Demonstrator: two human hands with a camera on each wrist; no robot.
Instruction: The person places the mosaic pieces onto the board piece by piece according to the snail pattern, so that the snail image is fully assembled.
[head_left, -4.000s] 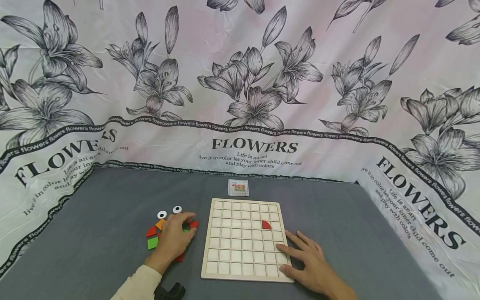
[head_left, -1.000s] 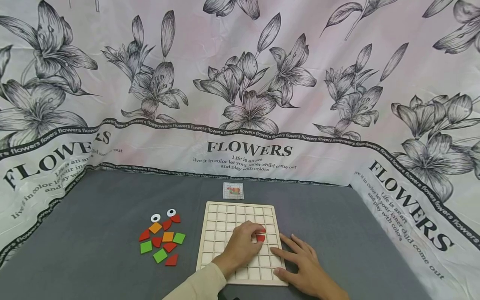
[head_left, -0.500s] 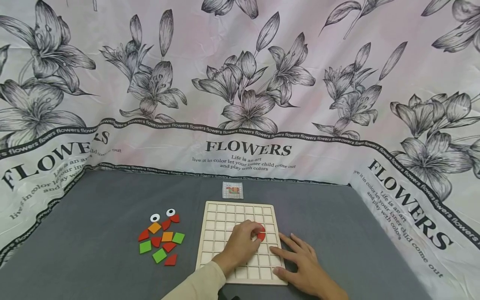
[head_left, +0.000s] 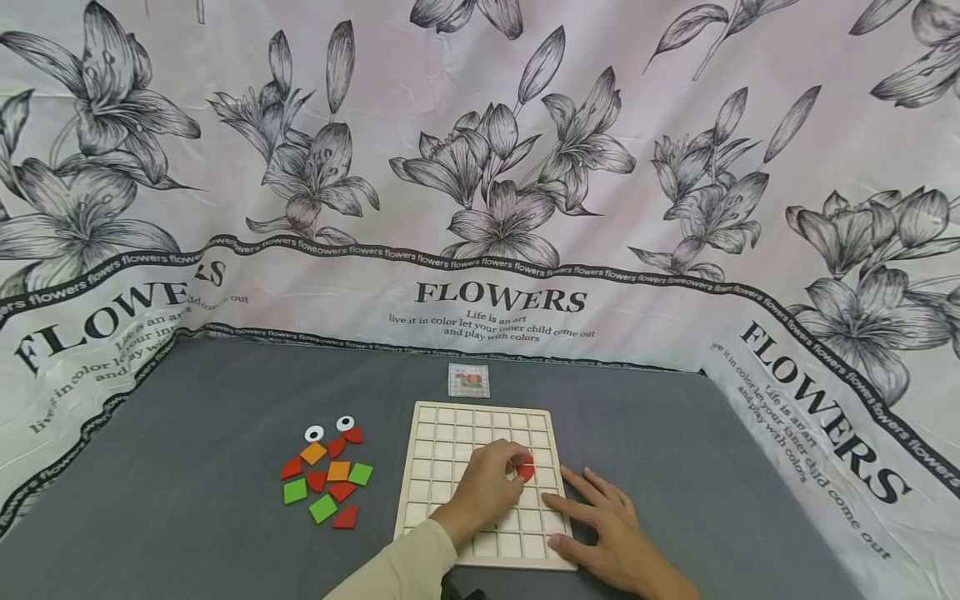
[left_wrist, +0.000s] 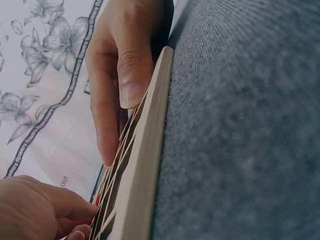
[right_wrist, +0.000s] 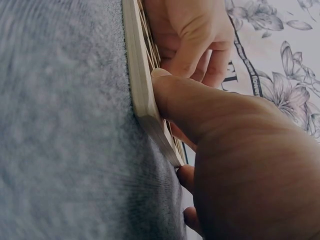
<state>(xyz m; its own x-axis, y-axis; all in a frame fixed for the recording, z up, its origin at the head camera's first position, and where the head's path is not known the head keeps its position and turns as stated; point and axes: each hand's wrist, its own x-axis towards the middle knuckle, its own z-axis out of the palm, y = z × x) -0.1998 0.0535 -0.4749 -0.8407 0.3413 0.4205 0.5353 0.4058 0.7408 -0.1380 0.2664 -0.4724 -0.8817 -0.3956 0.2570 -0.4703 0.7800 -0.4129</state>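
A wooden grid board point(head_left: 446, 434) lies on the grey cloth in the head view. My left hand point(head_left: 486, 487) is over its right half, thumb and forefinger pinching a red quarter-circle piece point(head_left: 527, 474). That piece sits in a cell just below another red quarter-circle piece point(head_left: 528, 458); together they form a rounded shape, partly hidden by the fingers. In the left wrist view, the left fingertips point(left_wrist: 82, 212) meet a sliver of red at the board. My right hand point(head_left: 611, 529) rests on the board's right edge with fingers spread, its thumb point(right_wrist: 172, 90) on the rim in the right wrist view.
Left of the board lie loose red quarter-circles point(head_left: 345, 517), green squares point(head_left: 295, 491), orange squares point(head_left: 339, 472) and two white eye discs point(head_left: 314, 433). Behind the board is a small picture card point(head_left: 468, 381). A flower-printed curtain point(head_left: 502, 308) encloses the cloth at the back and sides.
Four seconds ago my left hand was over the loose pieces; it has since moved right onto the board with a red quarter-circle. During the last second that piece has settled below the first. My right hand stays put.
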